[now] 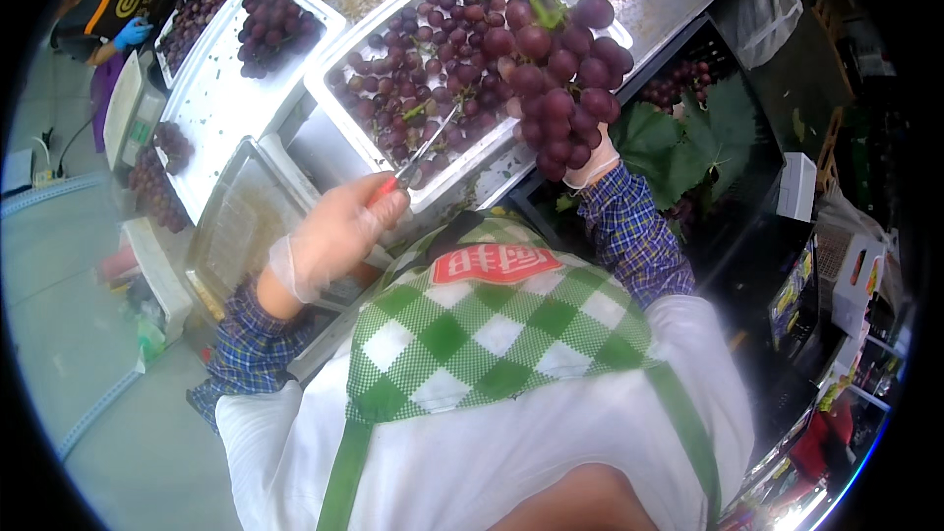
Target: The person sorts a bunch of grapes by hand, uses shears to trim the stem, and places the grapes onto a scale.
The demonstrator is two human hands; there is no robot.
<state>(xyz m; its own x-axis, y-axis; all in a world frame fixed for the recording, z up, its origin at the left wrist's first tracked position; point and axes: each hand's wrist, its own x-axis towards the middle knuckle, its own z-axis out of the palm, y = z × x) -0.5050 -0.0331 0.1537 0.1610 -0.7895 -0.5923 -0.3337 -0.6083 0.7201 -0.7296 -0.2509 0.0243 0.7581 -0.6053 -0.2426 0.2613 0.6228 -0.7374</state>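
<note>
My left hand [341,230], in a clear plastic glove, grips red-handled scissors [426,147]. Their narrow blades point up and away over a white foam tray [346,112]. Loose dark red grapes [413,66] and bits of green stem lie across that tray. A large bunch of red grapes [558,88] hangs from my right hand [596,159], above the tray's right side. The bunch covers most of that hand, including the fingers; a gloved wrist shows below. A thick green stem [547,11] shows at the top of the bunch. The blades are apart from the bunch.
Left of the tray, a white surface [214,133] bears another grape bunch [273,26]. At right, a black crate [759,125] holds leaves [671,151] and grapes. A co-worker's blue-gloved hand [133,33] appears at upper left, near a scale [133,114].
</note>
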